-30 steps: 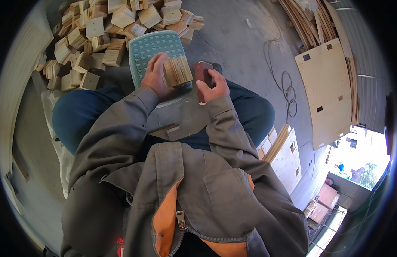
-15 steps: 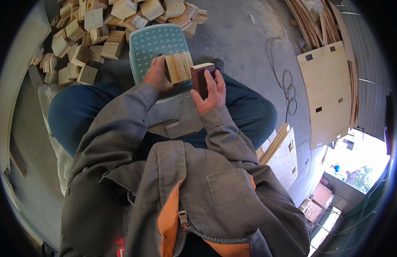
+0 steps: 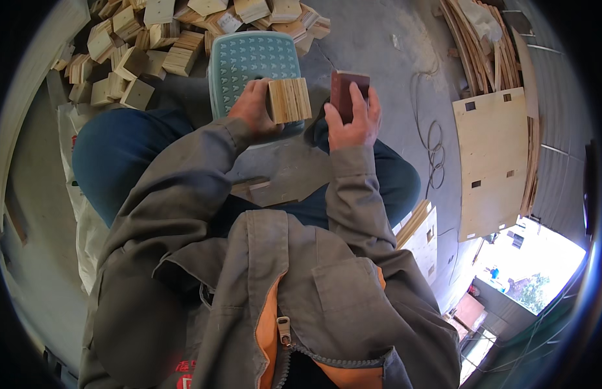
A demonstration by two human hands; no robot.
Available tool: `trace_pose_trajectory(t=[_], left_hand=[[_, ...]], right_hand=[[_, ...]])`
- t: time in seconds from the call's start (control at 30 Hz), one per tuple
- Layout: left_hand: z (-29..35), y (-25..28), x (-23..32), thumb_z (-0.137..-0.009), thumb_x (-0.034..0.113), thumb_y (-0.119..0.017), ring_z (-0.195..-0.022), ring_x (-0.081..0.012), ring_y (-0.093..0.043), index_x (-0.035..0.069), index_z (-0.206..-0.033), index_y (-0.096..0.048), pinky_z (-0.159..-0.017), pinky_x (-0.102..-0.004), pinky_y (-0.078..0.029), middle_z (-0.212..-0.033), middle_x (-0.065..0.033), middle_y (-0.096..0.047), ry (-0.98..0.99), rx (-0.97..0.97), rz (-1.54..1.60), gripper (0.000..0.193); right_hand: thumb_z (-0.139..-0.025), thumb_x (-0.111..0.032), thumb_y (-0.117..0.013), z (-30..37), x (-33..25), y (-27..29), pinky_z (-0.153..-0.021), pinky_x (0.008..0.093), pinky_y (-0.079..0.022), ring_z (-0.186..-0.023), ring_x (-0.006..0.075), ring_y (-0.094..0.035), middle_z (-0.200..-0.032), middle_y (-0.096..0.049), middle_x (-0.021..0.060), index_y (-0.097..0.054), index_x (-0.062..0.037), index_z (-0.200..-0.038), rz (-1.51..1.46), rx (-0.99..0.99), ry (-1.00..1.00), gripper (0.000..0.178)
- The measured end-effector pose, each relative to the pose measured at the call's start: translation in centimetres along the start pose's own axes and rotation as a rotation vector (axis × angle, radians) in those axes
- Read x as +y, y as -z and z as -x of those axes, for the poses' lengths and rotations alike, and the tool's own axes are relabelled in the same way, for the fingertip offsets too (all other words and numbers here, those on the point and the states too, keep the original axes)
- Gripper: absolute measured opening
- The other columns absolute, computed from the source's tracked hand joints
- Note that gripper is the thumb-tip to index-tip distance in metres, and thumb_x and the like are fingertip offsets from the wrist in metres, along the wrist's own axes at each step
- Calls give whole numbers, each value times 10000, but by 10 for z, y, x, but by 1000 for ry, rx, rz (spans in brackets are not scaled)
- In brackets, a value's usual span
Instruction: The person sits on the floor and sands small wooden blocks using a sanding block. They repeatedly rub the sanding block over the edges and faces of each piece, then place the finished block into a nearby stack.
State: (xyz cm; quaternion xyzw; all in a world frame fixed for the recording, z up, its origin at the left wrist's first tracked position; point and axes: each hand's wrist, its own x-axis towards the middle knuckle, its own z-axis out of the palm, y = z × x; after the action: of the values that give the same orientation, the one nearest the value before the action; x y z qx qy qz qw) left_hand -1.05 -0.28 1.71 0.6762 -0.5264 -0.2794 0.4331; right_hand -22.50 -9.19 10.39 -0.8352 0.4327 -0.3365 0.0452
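Note:
My left hand (image 3: 253, 110) is closed around a plywood block (image 3: 290, 100), its striped layered side facing up. The block is held over the right edge of a pale green plastic stool (image 3: 252, 55) with a raised pattern on top. To the right, my right hand (image 3: 354, 120) grips a flat reddish-brown block (image 3: 343, 96), which looks like a sanding block. My thumb lies along its near left edge and my fingers reach over its right side. A gap separates the two blocks. Part of each block is hidden behind my fingers.
Beyond the stool, at the far left, lies a heap of plywood blocks (image 3: 181, 55). A thin looped cable (image 3: 436, 146) runs over the floor to the right. Large plywood sheets (image 3: 492, 162) with cut-outs stand at the right, with long wooden strips (image 3: 466, 42) behind. My bent knees flank the stool.
My right hand has moved away to the right with the reddish-brown block, which was touching or close beside the plywood block. The left hand keeps its hold, and the whole view has shifted slightly.

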Motion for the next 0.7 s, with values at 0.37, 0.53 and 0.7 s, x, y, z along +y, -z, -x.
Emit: trace_pose_trajectory(t=[0.37,0.53,0.7], left_hand=[[-1,-7,-9,-664,270,-942,-1324,-425,-540,67,-1446,-445,-1106,-461,-494,-1348,-242,-538,16,10,2,948],[-3,-11,-11,-667,265,-935,-1308,-419,-544,69,-1431,-452,-1105,-459,-489,-1345,-234,-536,-10,28,11,925],[0,-4,-6,-686,284,-916,-1295,-437,-557,85,-1434,-453,-1104,-458,-498,-1360,-234,-523,22,-4,13,902]], right_hand=[[-785,-290,-876,51,-32,3,-1051,524,-469,-1281,415,-559,-1582,-442,211,-682,-221,-1413,30,-259,135,660],[-805,-284,-867,11,-19,-26,-1087,547,-460,-1327,441,-523,-1553,-456,218,-671,-200,-1418,49,-141,15,650],[-775,-288,-898,2,-8,-8,-1080,548,-465,-1328,441,-537,-1542,-467,232,-660,-183,-1423,6,-82,9,699]])
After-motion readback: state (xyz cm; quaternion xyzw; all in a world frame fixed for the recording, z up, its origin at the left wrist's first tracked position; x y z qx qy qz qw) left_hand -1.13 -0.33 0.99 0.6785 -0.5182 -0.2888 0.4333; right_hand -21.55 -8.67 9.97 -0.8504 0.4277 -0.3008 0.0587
